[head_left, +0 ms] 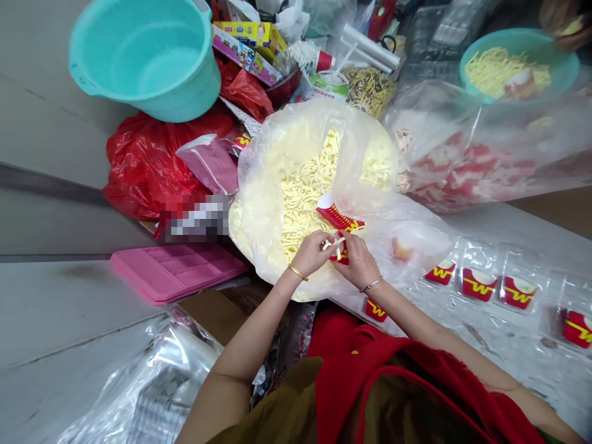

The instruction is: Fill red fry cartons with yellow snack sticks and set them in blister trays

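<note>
My left hand (315,251) pinches a few pale yellow, fry-shaped strips (338,242) at the mouth of a small red fry carton (343,256). That carton, marked with a yellow zigzag, is gripped by my right hand (358,262), whose fingers hide much of it. Both hands are over a large clear plastic bag (259,246), rolled open. Inside lies a heap of loose fry-shaped strips (303,200). Just beyond my fingers, a fanned stack of flat red cartons (340,217) rests on the bag.
Filled cartons in clear packs (480,283) line the table at right. Behind them stands a clear bag of red-and-white pieces (481,166). At upper right, another person's hand (571,37) is over a turquoise basin (567,65). An empty turquoise tub (148,55) and pink tray (171,271) sit left.
</note>
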`<control>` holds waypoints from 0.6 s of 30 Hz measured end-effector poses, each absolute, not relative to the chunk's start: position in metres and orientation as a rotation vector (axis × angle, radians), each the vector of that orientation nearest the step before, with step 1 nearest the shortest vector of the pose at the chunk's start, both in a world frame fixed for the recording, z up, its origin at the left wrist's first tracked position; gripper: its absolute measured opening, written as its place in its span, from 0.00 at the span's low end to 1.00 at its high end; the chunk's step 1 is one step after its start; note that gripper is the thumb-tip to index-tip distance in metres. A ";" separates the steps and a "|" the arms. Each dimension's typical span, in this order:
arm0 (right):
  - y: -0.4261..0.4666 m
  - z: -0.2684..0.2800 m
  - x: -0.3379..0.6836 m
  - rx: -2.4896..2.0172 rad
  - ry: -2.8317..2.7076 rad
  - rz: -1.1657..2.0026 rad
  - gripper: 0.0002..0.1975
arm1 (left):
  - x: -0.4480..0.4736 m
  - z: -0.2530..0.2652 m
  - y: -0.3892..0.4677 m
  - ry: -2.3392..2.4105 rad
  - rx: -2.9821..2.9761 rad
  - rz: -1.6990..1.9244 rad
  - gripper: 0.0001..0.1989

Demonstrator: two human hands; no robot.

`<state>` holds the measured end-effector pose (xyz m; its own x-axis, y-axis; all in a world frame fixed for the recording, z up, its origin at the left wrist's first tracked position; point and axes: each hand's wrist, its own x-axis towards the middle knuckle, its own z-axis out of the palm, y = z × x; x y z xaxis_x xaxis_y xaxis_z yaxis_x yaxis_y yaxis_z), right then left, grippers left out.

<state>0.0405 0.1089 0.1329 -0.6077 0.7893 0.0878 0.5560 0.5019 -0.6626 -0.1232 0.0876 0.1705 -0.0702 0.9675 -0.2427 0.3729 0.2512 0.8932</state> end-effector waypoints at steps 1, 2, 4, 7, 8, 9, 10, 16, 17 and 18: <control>0.109 0.133 0.042 -1.125 -2.373 0.831 0.36 | -0.122 0.171 0.087 1.640 1.362 0.807 0.10; 0.108 0.133 0.044 -1.136 -2.375 0.824 0.36 | -0.121 0.172 0.086 1.653 1.403 0.800 0.13; 0.108 0.132 0.048 -1.150 -2.379 0.818 0.37 | -0.119 0.173 0.085 1.667 1.392 0.805 0.16; 0.106 0.131 0.052 -1.138 -2.389 0.826 0.38 | -0.111 0.170 0.081 1.699 1.431 0.818 0.06; 0.106 0.131 0.052 -1.126 -2.396 0.827 0.37 | -0.108 0.169 0.080 1.710 1.467 0.815 0.04; 0.105 0.130 0.052 -1.117 -2.401 0.829 0.37 | -0.105 0.167 0.079 1.720 1.491 0.816 0.04; 0.105 0.130 0.052 -1.111 -2.407 0.831 0.37 | -0.101 0.166 0.077 1.735 1.488 0.829 0.04; 0.099 0.121 0.059 -1.083 -2.403 0.839 0.36 | -0.084 0.163 0.069 1.754 1.493 0.828 0.06; 0.098 0.119 0.061 -1.058 -2.396 0.845 0.36 | -0.083 0.163 0.068 1.710 1.549 0.771 0.07; 0.098 0.117 0.062 -1.034 -2.388 0.855 0.36 | -0.084 0.164 0.068 1.658 1.582 0.723 0.07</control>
